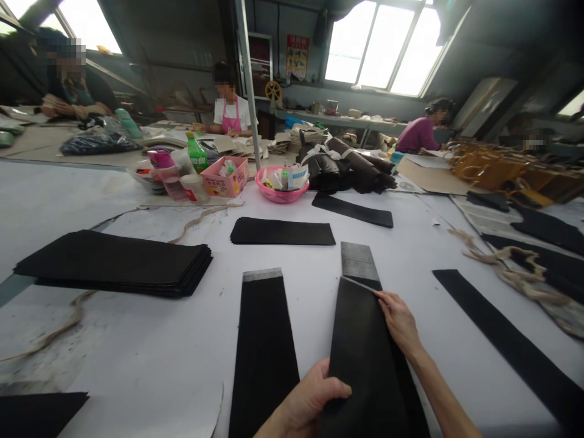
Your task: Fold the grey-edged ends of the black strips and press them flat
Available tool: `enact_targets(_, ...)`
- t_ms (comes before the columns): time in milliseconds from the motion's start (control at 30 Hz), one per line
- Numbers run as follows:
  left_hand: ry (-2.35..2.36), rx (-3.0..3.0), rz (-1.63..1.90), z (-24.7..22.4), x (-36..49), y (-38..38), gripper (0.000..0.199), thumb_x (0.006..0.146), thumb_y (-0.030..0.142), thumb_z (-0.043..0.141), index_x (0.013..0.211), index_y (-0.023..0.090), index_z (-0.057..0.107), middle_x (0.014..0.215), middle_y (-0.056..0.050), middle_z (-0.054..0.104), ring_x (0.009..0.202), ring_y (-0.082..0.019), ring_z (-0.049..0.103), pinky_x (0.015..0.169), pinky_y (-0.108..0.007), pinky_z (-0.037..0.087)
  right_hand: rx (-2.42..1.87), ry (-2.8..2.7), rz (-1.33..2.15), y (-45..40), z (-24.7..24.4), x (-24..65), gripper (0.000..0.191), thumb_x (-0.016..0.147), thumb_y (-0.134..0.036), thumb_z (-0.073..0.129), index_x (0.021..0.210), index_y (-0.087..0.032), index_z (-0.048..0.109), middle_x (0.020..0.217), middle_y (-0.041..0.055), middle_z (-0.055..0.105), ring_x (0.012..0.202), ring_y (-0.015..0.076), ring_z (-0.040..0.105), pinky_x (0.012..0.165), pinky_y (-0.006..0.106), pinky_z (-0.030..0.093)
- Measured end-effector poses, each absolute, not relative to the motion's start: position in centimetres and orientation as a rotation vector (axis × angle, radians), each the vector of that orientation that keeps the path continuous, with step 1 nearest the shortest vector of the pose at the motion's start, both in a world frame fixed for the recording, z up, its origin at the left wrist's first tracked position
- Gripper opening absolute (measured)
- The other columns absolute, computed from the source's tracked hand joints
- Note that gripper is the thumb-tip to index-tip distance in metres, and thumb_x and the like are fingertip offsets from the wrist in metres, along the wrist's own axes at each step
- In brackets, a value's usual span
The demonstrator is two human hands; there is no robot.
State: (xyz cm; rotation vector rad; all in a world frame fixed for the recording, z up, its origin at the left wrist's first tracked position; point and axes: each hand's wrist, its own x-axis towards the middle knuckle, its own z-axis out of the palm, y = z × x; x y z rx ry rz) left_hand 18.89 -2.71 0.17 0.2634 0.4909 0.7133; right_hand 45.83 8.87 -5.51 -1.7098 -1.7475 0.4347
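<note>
Right hand [400,322] pinches the far right corner of a black strip [360,340]; left hand [314,392] grips its left edge, thumb on top, fingers mostly hidden. Strip lies over a grey-ended piece [359,258], nearer me than the pink basket [283,196] and right of it. Black stack [118,258]: left of basket. Step, my judgement: lining up layers. Next move likely calls for matched edges before release.

From my remote station I log, at the table [159,359]: middle panel [360,340] over a lower panel [359,260], between left strip [263,347] and right strip [506,344]; stack [118,258] farther left; pile [283,232] behind left strip; basket [281,194] behind pile, box [225,179] just left of basket.
</note>
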Motion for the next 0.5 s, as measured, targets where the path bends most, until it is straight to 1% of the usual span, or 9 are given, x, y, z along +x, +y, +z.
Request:
enact_targets(100,0.493,0.269,0.699,-0.6,17.9,-3.4,0.044,0.062,0.010,0.068,0.106,0.009,0.063,0.089,-0.008,0.068,0.076,-0.015,0.063,0.067,-0.021,0.045,-1.720,-1.735,0.467,8.6,-5.5,45.4,0.030,0.086,-0.046,0.049,0.098,-0.027,0.068,0.107,0.0057,0.063,0.104,0.0279,0.054,0.098,0.046,0.039)
enact_targets(167,0.482,0.289,0.686,-0.6,17.1,-3.9,0.046,0.062,0.009,0.067,0.108,0.009,0.063,0.088,-0.007,0.067,0.077,-0.015,0.063,0.068,-0.021,0.045,-1.725,-1.686,0.492,8.4,-5.7,45.3,0.030,0.083,-0.049,0.053,0.094,-0.026,0.068,0.108,0.0058,0.063,0.105,0.0285,0.054,0.100,0.048,0.038)
enact_targets(233,0.463,0.332,0.666,-0.1,16.3,-4.4,0.050,0.061,0.008,0.067,0.111,0.009,0.062,0.087,-0.007,0.066,0.079,-0.016,0.063,0.069,-0.021,0.045,-1.720,-1.593,0.551,8.3,-5.7,45.5,0.034,0.078,-0.053,0.058,0.092,-0.024,0.067,0.109,0.0069,0.063,0.103,0.0277,0.057,0.098,0.047,0.042)
enact_targets(300,0.456,0.391,0.669,0.7,15.5,-4.8,0.053,0.062,0.007,0.068,0.115,0.010,0.061,0.090,-0.007,0.066,0.084,-0.017,0.062,0.071,-0.021,0.045,-1.712,-1.485,0.621,8.3,-5.4,45.9,0.042,0.073,-0.057,0.064,0.095,-0.021,0.063,0.106,0.0085,0.064,0.097,0.0260,0.062,0.091,0.043,0.048)
enact_targets(367,0.483,0.446,0.702,1.6,14.7,-5.3,0.053,0.063,0.007,0.068,0.115,0.012,0.062,0.092,-0.006,0.066,0.085,-0.016,0.062,0.071,-0.020,0.044,-1.708,-1.404,0.672,8.3,-4.7,46.2,0.050,0.072,-0.060,0.066,0.098,-0.018,0.060,0.099,0.0095,0.066,0.089,0.0247,0.065,0.082,0.040,0.053)
enact_targets(433,0.547,0.487,0.720,2.2,14.1,-5.7,0.052,0.062,0.008,0.068,0.114,0.013,0.063,0.090,-0.005,0.065,0.079,-0.014,0.060,0.066,-0.018,0.041,-1.743,-1.332,0.748,7.8,-3.8,45.8,0.054,0.072,-0.064,0.065,0.098,-0.017,0.059,0.094,0.0099,0.068,0.081,0.0236,0.066,0.070,0.036,0.056)
enact_targets(500,0.615,0.517,0.713,2.5,13.6,-6.2,0.053,0.062,0.009,0.068,0.114,0.014,0.062,0.086,-0.002,0.064,0.069,-0.010,0.057,0.059,-0.016,0.037,-1.843,-1.276,0.929,6.9,-2.8,44.6,0.057,0.074,-0.067,0.062,0.100,-0.016,0.060,0.087,0.0091,0.069,0.069,0.0216,0.065,0.057,0.032,0.055)
